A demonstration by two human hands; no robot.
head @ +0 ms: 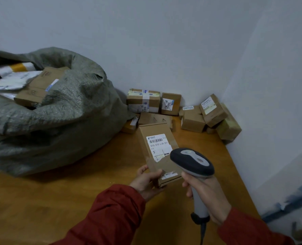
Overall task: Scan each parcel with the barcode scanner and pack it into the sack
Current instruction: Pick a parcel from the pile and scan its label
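My left hand (147,183) grips the near end of a flat cardboard parcel (153,152), its white barcode label facing up. My right hand (206,195) holds a grey and dark barcode scanner (192,160) by its handle, the head hovering just right of the label. A big grey-green woven sack (63,117) lies on the left of the wooden table (76,200), its mouth open toward the left, with cardboard boxes and white mailers (31,82) inside.
Several small cardboard parcels (171,103) are piled in the far corner against the white walls. A tilted group of boxes (214,115) leans at the right wall. The table's right edge (244,183) runs along that wall.
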